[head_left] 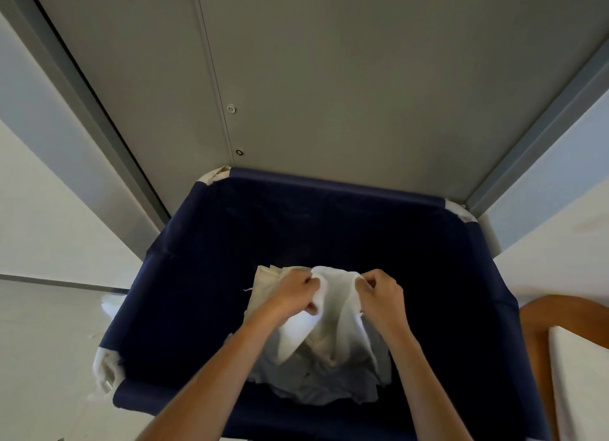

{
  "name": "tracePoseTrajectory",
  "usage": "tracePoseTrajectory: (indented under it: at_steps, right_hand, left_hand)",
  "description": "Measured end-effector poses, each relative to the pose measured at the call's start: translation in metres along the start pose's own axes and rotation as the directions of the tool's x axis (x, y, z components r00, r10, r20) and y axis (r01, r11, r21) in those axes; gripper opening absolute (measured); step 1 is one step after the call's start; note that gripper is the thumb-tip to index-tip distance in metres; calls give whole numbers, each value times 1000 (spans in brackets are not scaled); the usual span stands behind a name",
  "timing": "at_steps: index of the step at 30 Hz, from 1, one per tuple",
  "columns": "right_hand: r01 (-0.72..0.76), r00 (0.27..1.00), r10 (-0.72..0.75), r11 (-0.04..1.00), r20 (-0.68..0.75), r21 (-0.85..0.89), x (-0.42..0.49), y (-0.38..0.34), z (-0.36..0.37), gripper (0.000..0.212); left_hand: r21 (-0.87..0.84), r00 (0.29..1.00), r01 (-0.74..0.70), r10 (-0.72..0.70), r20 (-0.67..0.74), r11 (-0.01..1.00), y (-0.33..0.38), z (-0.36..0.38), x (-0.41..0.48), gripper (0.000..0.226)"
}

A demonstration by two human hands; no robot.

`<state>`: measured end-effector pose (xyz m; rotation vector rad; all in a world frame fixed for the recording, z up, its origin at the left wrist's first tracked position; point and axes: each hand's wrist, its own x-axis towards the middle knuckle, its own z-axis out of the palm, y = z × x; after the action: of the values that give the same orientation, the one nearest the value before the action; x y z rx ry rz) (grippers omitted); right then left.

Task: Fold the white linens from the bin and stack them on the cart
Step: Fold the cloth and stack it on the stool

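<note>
- The left hand and right hand each pinch the top edge of one white linen. The fingers are curled in and the thumbs pressed to the cloth. The hands are near each other, with a short bunched span of edge between them.
- The linen hangs crumpled from those two pinches in the lower centre of the frame. It is above the inside of the bin and shows no fold yet.
- More cloth lies in the bin below: a cream-toned piece flat behind the left hand, and a rumpled pale heap between the forearms.
- The bin is a navy fabric liner on a frame, with white padding showing at its corners.
- Progress, as a judgement: this looks like the pick-up and edge-finding step for one piece. Folding it, carrying it over and working through what is left in the bin all remain.
- No stack of folded linens is clearly in view.
- At the lower right, a curved wooden edge borders a flat white slab. Whether that is the cart cannot be told.
- A grey metal panel with a vertical seam fills the upper frame, between pale walls.
</note>
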<state>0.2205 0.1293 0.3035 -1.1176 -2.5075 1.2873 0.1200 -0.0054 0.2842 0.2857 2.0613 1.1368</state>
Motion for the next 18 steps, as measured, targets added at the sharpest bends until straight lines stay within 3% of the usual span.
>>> tracePoseTrajectory:
  at_steps: [5,8,11,13,15,18]
  right_hand:
    - [99,992,-101,995,69,32,-9,-12,11,16]
    - [121,990,-121,993,68,3,-7,-9,12,11]
    - [138,977,-141,990,161,29,-9,-10,9,4]
    - [156,954,-140,987,265,-39,-9,-10,10,25]
    - [186,951,-140,971,276,-149,-7,-5,13,38]
    - [208,963,-188,973,192,-94,-8,-2,12,14]
  left_hand:
    - [-129,995,-34,46,90,991,15,16,-1,27]
    - [-222,993,21,6,118,975,14,19,-4,22]
    - [-326,986,79,-25,166,942,15,20,-6,23]
    - [-445,983,134,-60,175,886,17,22,-8,22]
    - [-495,980,164,-82,182,853,19,23,-9,21]
    - [-451,975,196,-124,185,871,16,22,-10,18]
